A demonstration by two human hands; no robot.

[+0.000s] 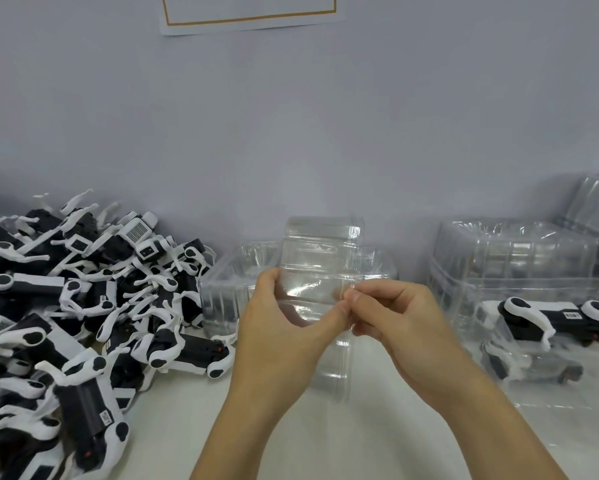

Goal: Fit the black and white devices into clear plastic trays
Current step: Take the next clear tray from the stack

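Both hands hold a clear tray (pixel 320 271) upright above the table (pixel 360 438): the left hand (pixel 284 327) curls round its left edge, and the right hand (pixel 391 323) pinches its right edge. A heap of black and white devices (pixel 83 306) lies to the left. Packed trays (pixel 540 327) sit to the right, beneath empty ones (pixel 512 247).

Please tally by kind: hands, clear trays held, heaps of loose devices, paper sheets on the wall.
Hands: 2, left hand and right hand
Held clear tray: 1, nested layers cannot be told
Heap of loose devices: 1
Paper sheet on wall: 1
Total: 5
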